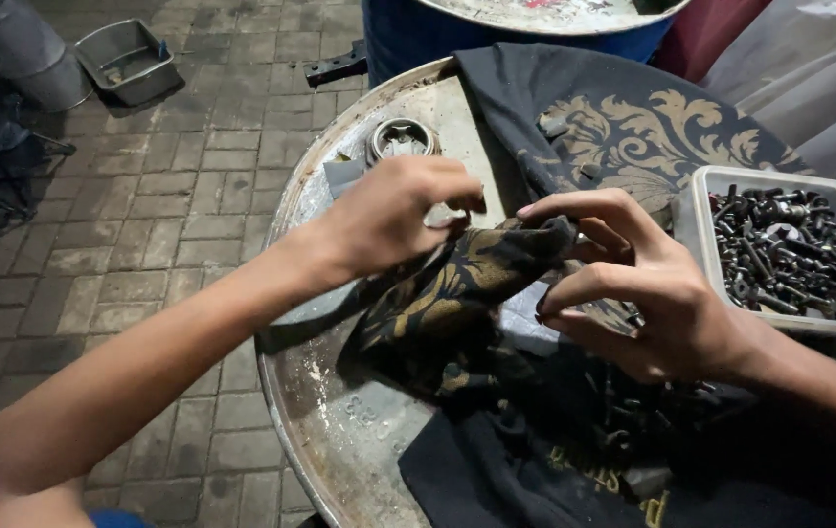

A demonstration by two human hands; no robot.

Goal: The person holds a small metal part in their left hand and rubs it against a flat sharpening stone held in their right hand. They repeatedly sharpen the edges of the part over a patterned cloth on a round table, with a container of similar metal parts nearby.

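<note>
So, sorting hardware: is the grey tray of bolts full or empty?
Nearly full: dark bolts heap almost to the rim of the grey tray.

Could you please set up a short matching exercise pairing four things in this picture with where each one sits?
Things:
1. black cloth
2. white tub of bolts
3. grey tray
4. round metal cap

Places:
A. on the paved floor, far left
B. pinched between both hands
C. on the drum top, beyond the left hand
D. at the drum's right edge

Pairs: 1-B, 2-D, 3-A, 4-C
</note>
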